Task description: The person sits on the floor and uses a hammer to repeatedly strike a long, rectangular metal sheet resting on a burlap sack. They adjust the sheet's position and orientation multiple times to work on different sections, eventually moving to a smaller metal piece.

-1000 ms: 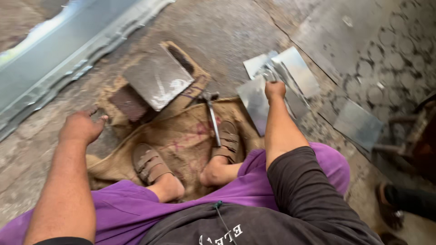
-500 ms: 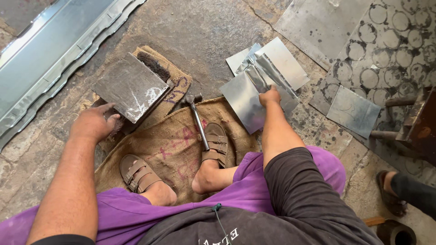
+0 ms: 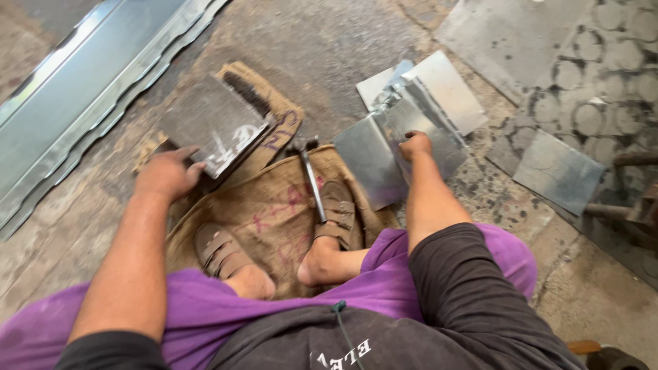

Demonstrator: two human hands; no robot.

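I sit on a burlap sack (image 3: 271, 205) with both sandalled feet on it. My left hand (image 3: 166, 173) rests on the near edge of a thick steel block (image 3: 214, 125) that lies on folded sacking. My right hand (image 3: 415, 144) is closed on a bent galvanised sheet piece (image 3: 373, 157) at the front of a small pile of similar pieces (image 3: 439, 96). A hammer (image 3: 310, 171) lies on the sack between my hands, its head pointing away from me, beside my right foot.
A long folded metal channel (image 3: 82, 89) runs along the floor at the left. Flat sheets with round cut-outs (image 3: 582, 75) lie at the right, with a small square sheet (image 3: 558, 171) nearby. A dark metal stand (image 3: 634, 205) is at the right edge.
The view has shifted. My left hand moved from the floor at the left onto the steel block's near edge. My right hand stays on the sheet piece.
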